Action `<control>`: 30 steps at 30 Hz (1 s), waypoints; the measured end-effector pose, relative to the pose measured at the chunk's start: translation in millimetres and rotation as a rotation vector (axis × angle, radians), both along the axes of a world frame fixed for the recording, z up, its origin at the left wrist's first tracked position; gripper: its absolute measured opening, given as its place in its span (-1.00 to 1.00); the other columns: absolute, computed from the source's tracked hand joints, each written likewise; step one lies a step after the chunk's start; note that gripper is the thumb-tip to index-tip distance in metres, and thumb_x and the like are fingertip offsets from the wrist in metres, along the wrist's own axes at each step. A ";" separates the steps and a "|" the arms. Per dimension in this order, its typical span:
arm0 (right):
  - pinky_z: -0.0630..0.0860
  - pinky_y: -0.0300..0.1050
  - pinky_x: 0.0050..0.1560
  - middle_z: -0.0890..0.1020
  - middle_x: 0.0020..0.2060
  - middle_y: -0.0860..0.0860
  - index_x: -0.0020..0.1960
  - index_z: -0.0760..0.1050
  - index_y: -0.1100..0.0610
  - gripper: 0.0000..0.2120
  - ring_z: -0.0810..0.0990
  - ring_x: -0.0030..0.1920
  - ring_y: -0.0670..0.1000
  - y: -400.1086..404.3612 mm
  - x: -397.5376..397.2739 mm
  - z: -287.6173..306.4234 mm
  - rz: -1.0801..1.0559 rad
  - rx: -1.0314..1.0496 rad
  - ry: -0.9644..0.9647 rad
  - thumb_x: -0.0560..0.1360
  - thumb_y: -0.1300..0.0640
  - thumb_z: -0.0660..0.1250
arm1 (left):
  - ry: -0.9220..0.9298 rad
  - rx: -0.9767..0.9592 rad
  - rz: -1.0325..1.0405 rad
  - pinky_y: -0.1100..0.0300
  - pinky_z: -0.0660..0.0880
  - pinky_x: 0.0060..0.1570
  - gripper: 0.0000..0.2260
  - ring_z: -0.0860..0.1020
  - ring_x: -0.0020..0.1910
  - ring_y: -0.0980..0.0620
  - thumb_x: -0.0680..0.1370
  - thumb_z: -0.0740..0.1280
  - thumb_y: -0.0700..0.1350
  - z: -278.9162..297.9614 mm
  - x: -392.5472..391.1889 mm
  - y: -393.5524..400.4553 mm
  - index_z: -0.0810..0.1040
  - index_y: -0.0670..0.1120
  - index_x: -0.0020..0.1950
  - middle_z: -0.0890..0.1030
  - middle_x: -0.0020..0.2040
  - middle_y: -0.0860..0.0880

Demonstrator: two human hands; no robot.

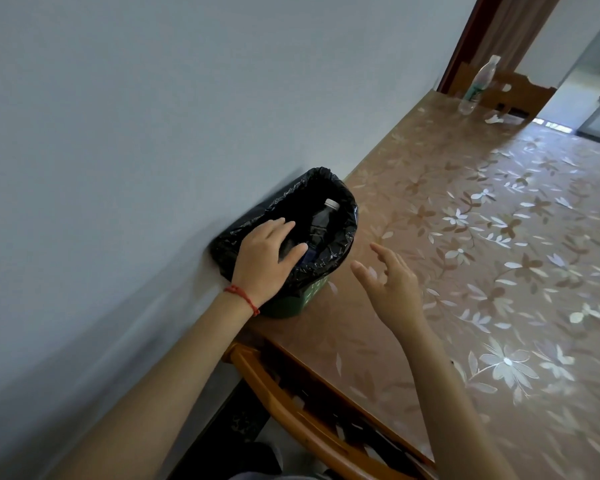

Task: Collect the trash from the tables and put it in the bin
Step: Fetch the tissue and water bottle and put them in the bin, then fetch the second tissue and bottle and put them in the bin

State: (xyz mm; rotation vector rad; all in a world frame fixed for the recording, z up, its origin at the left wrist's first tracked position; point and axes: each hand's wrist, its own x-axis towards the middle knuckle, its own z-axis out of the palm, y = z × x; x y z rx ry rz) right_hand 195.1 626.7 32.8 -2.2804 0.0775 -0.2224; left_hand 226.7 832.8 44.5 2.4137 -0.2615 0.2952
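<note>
Fingers of my left hand (pixel 262 259) are lying spread and nearly straight over the near rim of the bin (pixel 291 299), thumb reaching toward the opening, holding nothing that I can see; a red string bracelet (pixel 243 296) is sitting at that wrist. I am seeing only a small patch of the bin's green wall below my palm, since the black bag (pixel 340 237) is draping over most of it, and the far side is pressing against the wall (pixel 153 116). Just beyond my left fingertips, down inside the bag, a dark plastic bottle (pixel 321 220) with a white cap is lying tilted; its lower end is hidden by my thumb and the folds.

Fingers of my right hand (pixel 392 285) are hanging wide and relaxed above the table (pixel 499 237), just right of the bin, touching nothing. Well beyond both sets of fingers, at the far end, a clear bottle (pixel 477 86) is standing, with a crumpled white scrap (pixel 494 118) beside it; both are too blurred for detail. Below my wrists, a wooden chair (pixel 291 403) is partly cut off by the frame edge.
</note>
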 end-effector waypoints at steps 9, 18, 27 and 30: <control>0.29 0.12 0.35 0.34 0.40 0.17 0.38 0.30 0.19 -0.42 0.29 0.40 0.16 -42.1 -50.4 -17.7 -0.018 -0.552 0.016 0.49 -0.13 0.26 | -0.117 0.350 -0.222 -0.03 0.03 0.44 -0.53 0.21 0.44 -0.09 0.55 0.18 0.08 -8.1 -34.1 -44.7 0.30 -0.13 0.39 0.36 0.41 -0.14; 0.30 0.07 0.34 0.35 0.39 0.17 0.39 0.27 0.19 -0.41 0.31 0.40 0.16 -99.2 -121.2 -20.7 -0.299 -0.543 0.120 0.49 -0.14 0.24 | -0.133 0.420 -0.494 -0.05 0.03 0.46 -0.51 0.17 0.46 -0.10 0.56 0.15 0.09 -20.6 -43.5 -118.6 0.25 -0.12 0.41 0.30 0.44 -0.15; 0.28 0.05 0.36 0.33 0.40 0.19 0.41 0.23 0.20 -0.37 0.28 0.41 0.16 -137.0 -220.7 -26.1 -0.619 -0.507 0.268 0.50 -0.17 0.19 | -0.134 0.426 -0.828 -0.06 0.04 0.43 -0.52 0.20 0.44 -0.14 0.54 0.20 0.05 -39.9 -75.3 -199.9 0.28 -0.15 0.40 0.32 0.42 -0.18; 0.33 0.06 0.31 0.38 0.37 0.21 0.40 0.26 0.22 -0.38 0.34 0.37 0.18 -141.1 -258.5 -29.6 -0.758 -0.503 0.311 0.49 -0.15 0.22 | -0.140 0.414 -0.948 -0.03 0.04 0.43 -0.52 0.20 0.45 -0.12 0.55 0.19 0.06 -47.7 -93.3 -226.3 0.27 -0.14 0.40 0.32 0.43 -0.16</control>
